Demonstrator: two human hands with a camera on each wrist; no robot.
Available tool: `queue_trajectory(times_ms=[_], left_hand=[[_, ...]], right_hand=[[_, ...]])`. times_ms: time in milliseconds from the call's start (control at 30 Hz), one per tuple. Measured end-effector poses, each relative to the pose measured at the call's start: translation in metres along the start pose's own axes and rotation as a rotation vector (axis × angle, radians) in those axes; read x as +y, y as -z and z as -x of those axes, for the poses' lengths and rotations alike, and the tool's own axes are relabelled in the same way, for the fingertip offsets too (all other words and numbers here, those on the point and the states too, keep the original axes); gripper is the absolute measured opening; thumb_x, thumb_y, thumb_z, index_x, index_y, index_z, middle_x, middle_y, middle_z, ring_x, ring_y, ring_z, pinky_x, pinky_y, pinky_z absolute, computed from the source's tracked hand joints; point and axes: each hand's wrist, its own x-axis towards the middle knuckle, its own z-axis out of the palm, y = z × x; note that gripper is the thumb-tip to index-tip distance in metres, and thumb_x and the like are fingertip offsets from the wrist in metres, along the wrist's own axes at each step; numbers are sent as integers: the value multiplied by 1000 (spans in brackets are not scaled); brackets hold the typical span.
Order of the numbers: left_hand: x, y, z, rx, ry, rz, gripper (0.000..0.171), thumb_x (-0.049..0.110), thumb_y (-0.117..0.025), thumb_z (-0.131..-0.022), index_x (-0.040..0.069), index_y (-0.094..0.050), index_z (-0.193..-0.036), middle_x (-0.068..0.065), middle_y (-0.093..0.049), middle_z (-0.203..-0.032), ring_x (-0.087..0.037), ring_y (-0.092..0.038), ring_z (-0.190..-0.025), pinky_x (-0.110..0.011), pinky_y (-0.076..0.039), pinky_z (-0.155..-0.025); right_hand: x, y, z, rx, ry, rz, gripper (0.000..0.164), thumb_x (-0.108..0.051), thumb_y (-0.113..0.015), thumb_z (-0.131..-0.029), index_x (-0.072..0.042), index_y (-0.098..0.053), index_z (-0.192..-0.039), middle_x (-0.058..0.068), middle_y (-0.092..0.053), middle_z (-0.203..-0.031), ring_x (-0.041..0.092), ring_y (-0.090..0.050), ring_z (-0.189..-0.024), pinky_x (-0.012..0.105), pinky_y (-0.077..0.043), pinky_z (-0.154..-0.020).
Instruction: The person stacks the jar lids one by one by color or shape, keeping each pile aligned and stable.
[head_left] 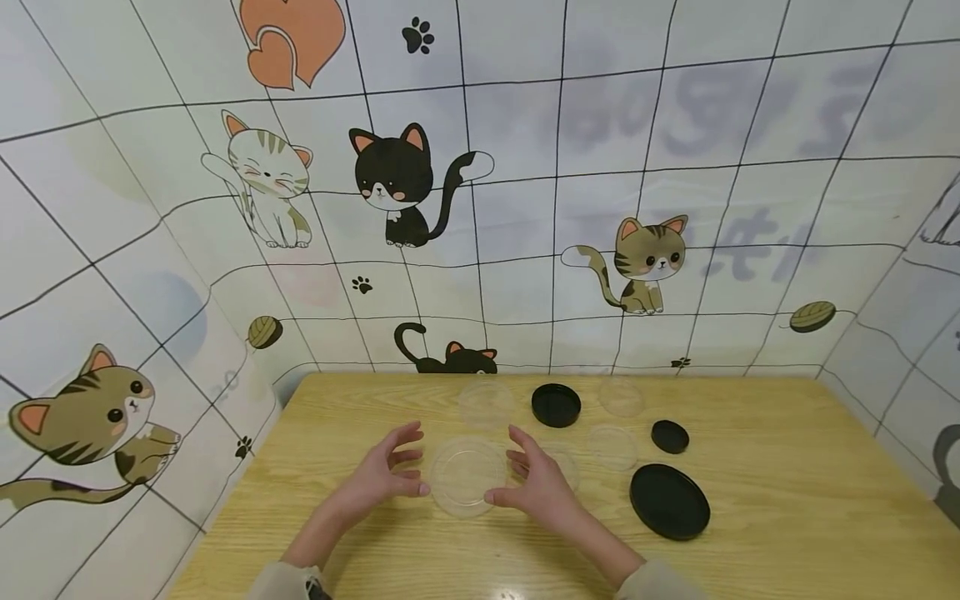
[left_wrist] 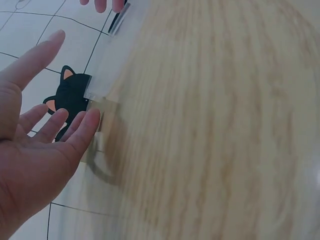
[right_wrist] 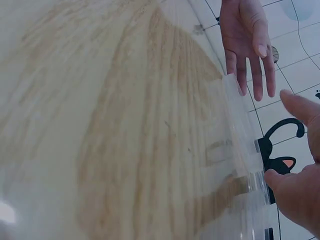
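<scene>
clear round dish (head_left: 467, 477) | on bench (head_left: 795, 500), between left hand (head_left: 381, 472) and right hand (head_left: 542, 485) | no long axis | right nearer, thumb overlapping rim in head view | both hands' fingers parted, grasping nothing; contact unclear

A clear round dish (head_left: 467, 472) lies flat on the wooden surface (head_left: 787, 500), between the left hand (head_left: 384, 472) and right hand (head_left: 538, 480).

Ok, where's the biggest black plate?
In the head view, the biggest black plate is on the right half of the table, nearer than the smallest black plate and right of the right hand.
</scene>
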Motion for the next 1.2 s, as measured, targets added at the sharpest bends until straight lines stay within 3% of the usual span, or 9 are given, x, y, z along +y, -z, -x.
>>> queue_trajectory(times_ms=[133, 300, 533, 667, 833, 1200], left_hand=[[-4, -1, -1, -10, 32, 19, 99, 0, -84, -82, 0, -23, -160, -25, -26, -161, -46, -39, -140, -44, -46, -107], [-5, -1, -3, -19, 55, 19, 100, -5, -84, -80, 0, -24, -160, -24, -29, -160, -41, -43, -136, -42, -46, -107], [-11, 5, -7, -108, 40, -46, 90, -8, -84, -77, -9, -35, -153, -27, -42, -150, -35, -51, -128, -36, -48, -104], [-14, 10, -9, -150, 7, -79, 88, -9, -83, -76, -12, -36, -150, -28, -44, -148, -34, -51, -127, -32, -49, -102], [-11, 13, -12, -154, -10, -154, 87, -11, -84, -74, -13, -39, -148, -25, -52, -137, -31, -55, -121, -30, -51, -99], [-6, 7, -12, -123, 43, -215, 81, -11, -86, -71, -10, -49, -143, -16, -59, -126, -30, -57, -114, -35, -53, -95]], right_hand=[[4, -6, 0, 6, -48, 6, 103, -5, -89, -78, 6, -25, -158, 33, -28, -159, 50, -40, -139, 48, -46, -105], [8, -15, 0, 16, -37, 51, 104, -2, -91, -75, 9, -28, -156, 39, -34, -151, 49, -43, -138, 45, -47, -104], [12, -24, -1, 15, -41, 113, 102, 1, -93, -71, 14, -32, -152, 37, -40, -147, 49, -46, -135, 42, -48, -102], [14, -26, -2, 5, 3, 213, 98, 0, -92, -69, 17, -36, -148, 35, -43, -146, 48, -48, -133, 47, -47, -103], [17, -30, -4, 31, 56, 354, 92, -4, -92, -68, 16, -44, -144, 30, -48, -144, 46, -48, -133, 56, -39, -108], [17, -28, -3, 41, 39, 395, 88, -9, -96, -63, 12, -54, -138, 23, -53, -137, 47, -50, -125, 60, -41, -105]])
